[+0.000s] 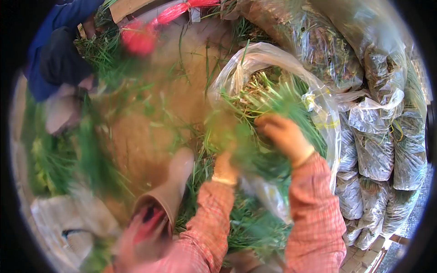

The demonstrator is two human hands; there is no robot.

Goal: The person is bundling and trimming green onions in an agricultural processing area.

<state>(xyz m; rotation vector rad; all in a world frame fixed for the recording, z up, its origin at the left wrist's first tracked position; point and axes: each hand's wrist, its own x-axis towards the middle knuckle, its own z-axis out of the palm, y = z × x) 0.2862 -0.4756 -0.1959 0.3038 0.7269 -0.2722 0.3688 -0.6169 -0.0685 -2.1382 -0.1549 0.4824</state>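
Observation:
Both of my hands wear pale gloves below orange checked sleeves. My left hand (225, 169) is closed on a blurred bunch of long thin green stalks (227, 132), which look like spring onions or chives; leaves hide its fingertips. My right hand (283, 136) has its fingers curled at the greens, over the mouth of a large clear plastic bag (334, 136). Inside that bag lie more stalks (261, 88) with pale cut ends, their green leaves spreading to the right.
Filled clear bags (375, 154) are stacked at the right, with larger ones (318, 50) behind. Loose greens (54, 154) cover the brown floor (136, 141). My boot (175, 175) stands at lower middle. Another person (63, 59) crouches at upper left, near red plastic strands (141, 36). A whitish sack (73, 218) lies lower left.

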